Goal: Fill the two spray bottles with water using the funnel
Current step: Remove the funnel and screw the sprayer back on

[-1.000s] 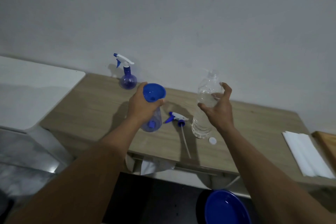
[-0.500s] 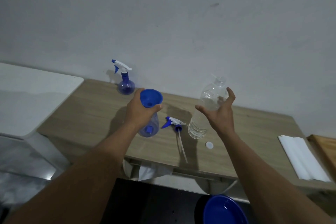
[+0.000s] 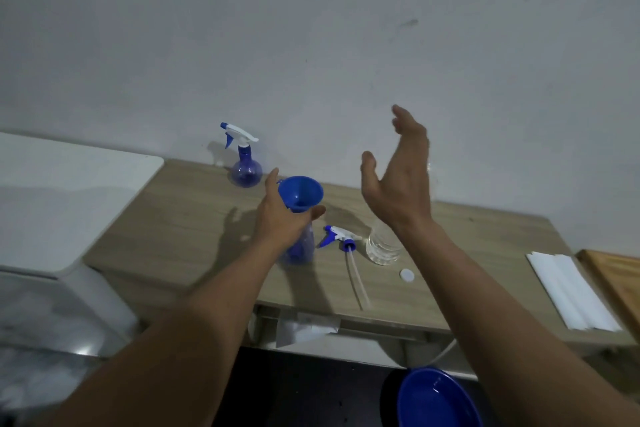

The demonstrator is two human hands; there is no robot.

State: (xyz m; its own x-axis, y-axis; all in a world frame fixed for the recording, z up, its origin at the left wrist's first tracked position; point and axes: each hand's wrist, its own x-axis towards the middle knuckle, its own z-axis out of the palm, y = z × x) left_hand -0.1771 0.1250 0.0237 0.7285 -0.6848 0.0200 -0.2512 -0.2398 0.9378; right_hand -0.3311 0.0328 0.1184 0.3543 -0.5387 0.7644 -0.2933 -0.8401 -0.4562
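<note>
On the wooden table (image 3: 180, 218), my left hand (image 3: 282, 224) grips the neck of an open blue spray bottle (image 3: 300, 251), and a blue funnel (image 3: 300, 192) sits in its mouth. That bottle's loose spray head (image 3: 341, 237) lies just to its right with its tube pointing toward me. A second blue spray bottle (image 3: 245, 170), head on, stands at the back by the wall. My right hand (image 3: 398, 184) is raised with straight fingers and holds nothing. It hides most of a clear water bottle (image 3: 381, 250). A white cap (image 3: 407, 275) lies near the bottle's base.
A stack of white napkins (image 3: 571, 291) and a wooden board (image 3: 614, 279) lie at the table's right end. A white appliance top (image 3: 69, 191) adjoins the table on the left. A blue basin (image 3: 436, 399) sits below the table's front edge.
My right hand has risen and its fingers have straightened in front of the water bottle. My left hand still grips the bottle neck under the funnel.
</note>
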